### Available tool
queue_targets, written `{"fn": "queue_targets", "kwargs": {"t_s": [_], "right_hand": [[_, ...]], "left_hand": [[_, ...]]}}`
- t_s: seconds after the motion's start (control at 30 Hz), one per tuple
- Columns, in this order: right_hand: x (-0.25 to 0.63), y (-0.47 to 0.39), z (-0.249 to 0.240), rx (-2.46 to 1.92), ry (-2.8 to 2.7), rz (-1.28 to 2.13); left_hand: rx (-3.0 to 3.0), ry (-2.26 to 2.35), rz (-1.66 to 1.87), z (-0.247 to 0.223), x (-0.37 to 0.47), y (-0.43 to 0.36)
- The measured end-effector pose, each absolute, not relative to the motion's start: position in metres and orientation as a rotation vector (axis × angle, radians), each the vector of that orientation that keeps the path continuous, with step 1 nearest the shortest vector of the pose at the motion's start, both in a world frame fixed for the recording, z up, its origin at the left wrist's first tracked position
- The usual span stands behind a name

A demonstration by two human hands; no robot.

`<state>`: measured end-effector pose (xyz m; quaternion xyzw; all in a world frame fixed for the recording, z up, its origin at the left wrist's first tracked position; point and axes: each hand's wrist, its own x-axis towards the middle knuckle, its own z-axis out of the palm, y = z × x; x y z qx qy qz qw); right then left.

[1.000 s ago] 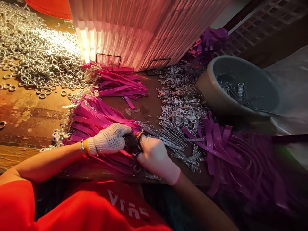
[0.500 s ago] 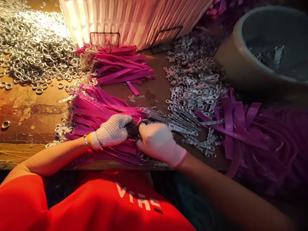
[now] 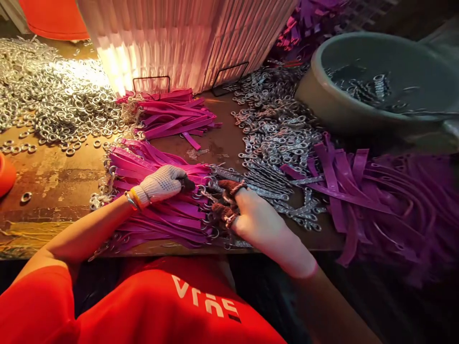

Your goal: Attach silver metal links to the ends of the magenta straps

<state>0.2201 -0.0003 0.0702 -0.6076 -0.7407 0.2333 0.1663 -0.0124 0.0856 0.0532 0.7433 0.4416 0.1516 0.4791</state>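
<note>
My left hand, in a white dotted glove with dark fingertips, rests on a bundle of pink straps with its fingers closed around a strap end. Most of what it grips is hidden beneath the fingers. My right hand, in a white glove with brown finger covers, is just right of the straps. Its thumb and fingers are apart, close to the metal rings at the strap ends. Beside it lie flat metal links with eyelets.
Loose metal rings are heaped at the left. A corrugated translucent panel stands behind a second pink strap bundle. At the right are a large tub with metal pieces and a pile of purple straps. An orange object sits far left.
My hands, close together before, have separated. The right hand has moved right and lower, and its fingers have opened. The left hand has shifted slightly left. The camera view has also shifted.
</note>
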Motion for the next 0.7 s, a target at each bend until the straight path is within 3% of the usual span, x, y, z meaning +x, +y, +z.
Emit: {"fn": "queue_targets", "kwargs": {"t_s": [0.53, 0.7], "right_hand": [[0.222, -0.007, 0.064, -1.62, -1.936, 0.424], [0.222, -0.008, 0.065, -1.625, -1.914, 0.386]], "left_hand": [[1.687, 1.11, 0.524, 0.062, -0.015, 0.065], [1.314, 1.142, 0.714, 0.081, -0.013, 0.056]]}}
